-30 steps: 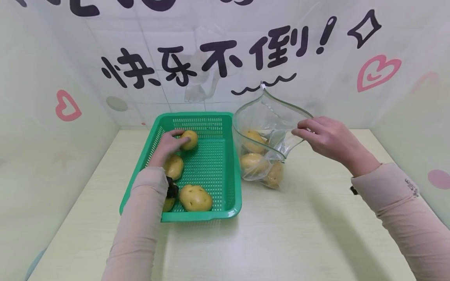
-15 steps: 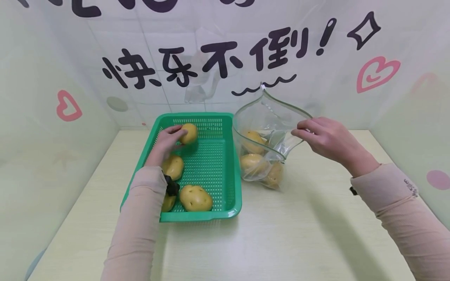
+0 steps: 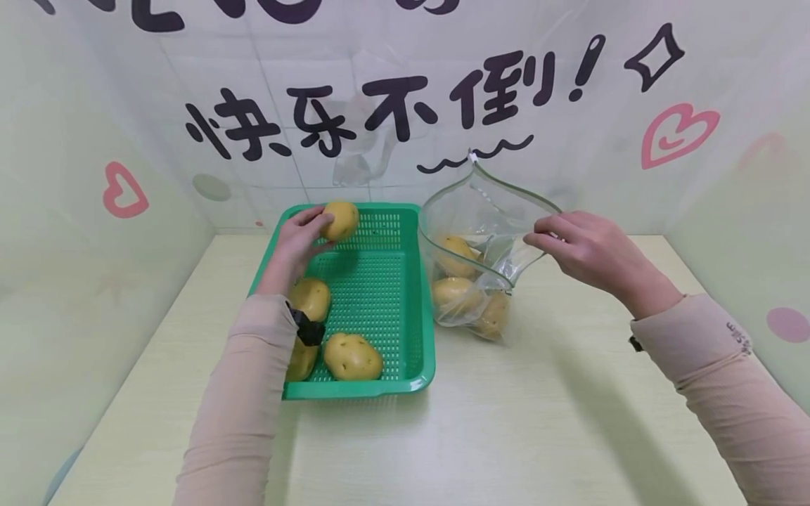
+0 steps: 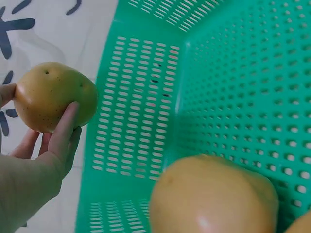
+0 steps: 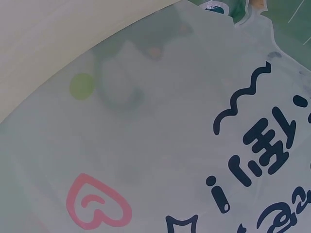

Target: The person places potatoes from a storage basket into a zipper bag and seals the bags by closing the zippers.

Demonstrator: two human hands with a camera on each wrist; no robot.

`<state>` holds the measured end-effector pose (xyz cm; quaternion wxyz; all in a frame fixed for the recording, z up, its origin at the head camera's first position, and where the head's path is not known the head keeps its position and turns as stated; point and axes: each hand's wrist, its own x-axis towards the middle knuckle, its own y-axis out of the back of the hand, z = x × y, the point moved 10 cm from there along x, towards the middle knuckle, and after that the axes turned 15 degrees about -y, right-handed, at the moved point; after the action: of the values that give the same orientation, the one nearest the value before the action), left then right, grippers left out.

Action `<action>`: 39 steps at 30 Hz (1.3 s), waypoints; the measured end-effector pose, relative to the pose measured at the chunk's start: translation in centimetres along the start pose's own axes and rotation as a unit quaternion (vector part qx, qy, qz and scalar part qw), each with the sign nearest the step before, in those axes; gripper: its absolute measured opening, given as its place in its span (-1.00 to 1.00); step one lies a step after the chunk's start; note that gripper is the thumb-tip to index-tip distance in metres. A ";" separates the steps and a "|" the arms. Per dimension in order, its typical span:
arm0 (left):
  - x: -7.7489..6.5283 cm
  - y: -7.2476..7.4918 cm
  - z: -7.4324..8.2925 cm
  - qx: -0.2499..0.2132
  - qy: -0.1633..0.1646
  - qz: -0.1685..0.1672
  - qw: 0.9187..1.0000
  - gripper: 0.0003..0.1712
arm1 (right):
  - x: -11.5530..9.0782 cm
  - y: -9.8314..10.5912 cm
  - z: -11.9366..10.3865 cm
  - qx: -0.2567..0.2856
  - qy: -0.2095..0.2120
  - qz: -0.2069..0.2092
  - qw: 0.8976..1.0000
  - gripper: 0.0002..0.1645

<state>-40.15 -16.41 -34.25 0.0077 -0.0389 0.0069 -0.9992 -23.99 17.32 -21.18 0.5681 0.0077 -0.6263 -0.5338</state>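
My left hand (image 3: 300,242) grips a yellow potato (image 3: 342,221) between thumb and fingers, held up near the far rim of the green plastic basket (image 3: 427,358). The left wrist view shows the same potato (image 4: 53,94) with the fingers around its lower side. To the right, my right hand (image 3: 585,242) pinches the edge of a clear zip bag (image 3: 487,218), whose mouth gapes wide. Inside the bag lie several potatoes (image 3: 455,294). The right wrist view shows neither the hand nor the bag.
More potatoes remain in the basket: one near the front (image 3: 353,357), another on the left side (image 3: 312,300), and one partly hidden by the left wrist (image 3: 301,362). The basket and bag stand side by side on a pale wooden table (image 3: 506,436), before a printed backdrop (image 3: 405,42).
My left hand has lifted the potato upward from inside the basket to the height of its far rim. The right hand and the bag have stayed put.
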 end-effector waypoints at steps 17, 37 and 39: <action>-0.6 -2.0 6.7 -0.078 -0.063 0.031 0.994 -0.38 | 0.2 -0.1 -0.2 -0.006 0.003 -0.010 1.000 -0.57; -4.3 -8.9 14.2 -0.129 -0.147 -0.039 0.980 -0.49 | 0.1 -0.1 -0.1 -0.001 0.002 -0.010 1.000 -0.56; -4.7 -9.4 14.6 -0.133 -0.151 -0.046 0.978 -0.50 | 0.1 -0.1 0.0 0.000 0.002 -0.007 1.000 -0.56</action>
<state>-34.47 -7.18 -19.94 -0.0428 -0.1906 0.1365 -0.9712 -24.09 17.17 -21.19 0.5659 0.0128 -0.6250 -0.5376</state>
